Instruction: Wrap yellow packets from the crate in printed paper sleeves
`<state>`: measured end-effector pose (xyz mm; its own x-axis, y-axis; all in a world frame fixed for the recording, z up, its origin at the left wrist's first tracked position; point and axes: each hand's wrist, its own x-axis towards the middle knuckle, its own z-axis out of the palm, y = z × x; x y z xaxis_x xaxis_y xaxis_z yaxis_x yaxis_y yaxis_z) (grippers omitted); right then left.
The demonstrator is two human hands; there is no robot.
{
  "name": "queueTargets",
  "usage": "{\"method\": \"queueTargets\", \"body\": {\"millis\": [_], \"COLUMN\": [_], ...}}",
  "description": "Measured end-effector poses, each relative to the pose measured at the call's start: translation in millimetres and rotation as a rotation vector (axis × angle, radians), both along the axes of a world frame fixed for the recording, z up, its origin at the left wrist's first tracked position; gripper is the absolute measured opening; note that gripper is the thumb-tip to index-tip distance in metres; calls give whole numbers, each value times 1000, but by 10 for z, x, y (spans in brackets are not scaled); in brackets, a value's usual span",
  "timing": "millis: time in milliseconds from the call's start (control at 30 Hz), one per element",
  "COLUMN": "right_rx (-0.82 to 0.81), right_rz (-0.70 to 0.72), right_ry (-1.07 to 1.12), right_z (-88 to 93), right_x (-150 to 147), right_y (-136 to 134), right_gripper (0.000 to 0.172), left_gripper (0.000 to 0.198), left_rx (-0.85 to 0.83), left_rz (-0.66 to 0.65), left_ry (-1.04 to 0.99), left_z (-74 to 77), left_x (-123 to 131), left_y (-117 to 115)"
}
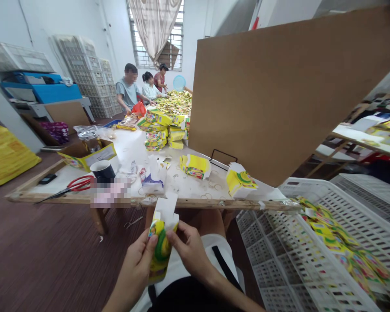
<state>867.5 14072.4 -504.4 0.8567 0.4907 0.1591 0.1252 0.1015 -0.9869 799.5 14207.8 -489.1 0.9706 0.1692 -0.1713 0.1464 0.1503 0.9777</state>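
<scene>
Both hands, left (137, 264) and right (190, 251), pinch a glossy yellow-green carton (160, 247) with open white flaps, held over the lap before the wooden table (195, 203), beside a white lattice crate (276, 260).

Illumination was bright and even, supplied mainly by daylight from the barred window (177, 37), whose panes were overexposed; shadows beneath the table (214, 203) were soft. Wide-angle distortion bowed straight lines toward the frame edges, while the yellow carton (162, 249) at lower centre was rendered sharp.
</scene>
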Motion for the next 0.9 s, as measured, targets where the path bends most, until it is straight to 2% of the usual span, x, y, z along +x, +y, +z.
{"method": "queueTargets", "body": {"millis": [100, 200, 233, 300, 367, 467, 567, 700, 767, 833, 867, 900], "right_rx": [-28, -36, -4, 78, 116, 63, -24, -67, 14, 67, 68, 52], "right_rz": [-95, -95, -81, -47, 18, 120, 143, 83, 40, 1, -10, -14], "right_ry": [-9, -4, 10, 12, -14, -33, -52, -171, -143, -104, -118, -163], "right_z": [-12, 4, 11, 31, 58, 124, 196, 210, 173, 136, 128, 130], "right_x": [22, 62, 74, 92, 107, 137, 179, 209, 202, 196, 198, 204], "right_y": [11, -26, -45, -90, -141, -224, -292, -298, -268, -245, -242, -246], "right_gripper": [33, 28, 29, 42, 50, 39, 23, 25, 16, 28, 31, 29], "left_gripper": [44, 45, 50, 60, 65, 58, 45, 40, 56, 83, 89, 86], "left_rx": [80, 160, 141, 50, -36, -120, -198, -246, -241, -236, -226, -199], "left_rz": [-9, 1, 22, 53, 16, -136, -242, -278, -208, -123, -103, -109], "left_ry": [-30, -57, -61, -79, -97, -75, -50, -25, -36, -54, -62, -67], "left_z": [-11, -1, 7, 31, 59, 78, 60, 45, 58, 66, 64, 55], "left_x": [-1, 8, 11, 15, 12, -7, -30, -34, -31, -32, -34, -37], "left_y": [-19, -7, 1, 17, 36, 63, 62, -4, -41, -62, -62, -57]}}
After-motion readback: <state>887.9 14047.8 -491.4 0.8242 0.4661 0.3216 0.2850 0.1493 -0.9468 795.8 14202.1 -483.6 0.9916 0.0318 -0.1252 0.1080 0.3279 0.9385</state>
